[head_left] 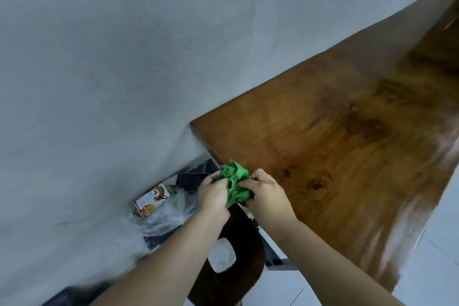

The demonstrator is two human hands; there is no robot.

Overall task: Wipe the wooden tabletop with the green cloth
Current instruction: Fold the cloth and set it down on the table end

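Note:
The green cloth (pixel 236 182) is bunched up in both hands at the near left edge of the wooden tabletop (pixel 347 136). My left hand (pixel 213 194) grips its left side and my right hand (pixel 267 194) grips its right side. The cloth is held in the air just off the table's edge, above a dark wooden stool. The brown tabletop runs away to the upper right along the wall, with a glossy glare on its near side.
A grey wall (pixel 124 57) borders the table's far side. Below the table's end stands a dark wooden stool (pixel 238 251) with a hole in its seat. Clear plastic bags and a printed carton (pixel 151 202) lie on the floor by the wall. White floor tiles (pixel 434 268) are at the right.

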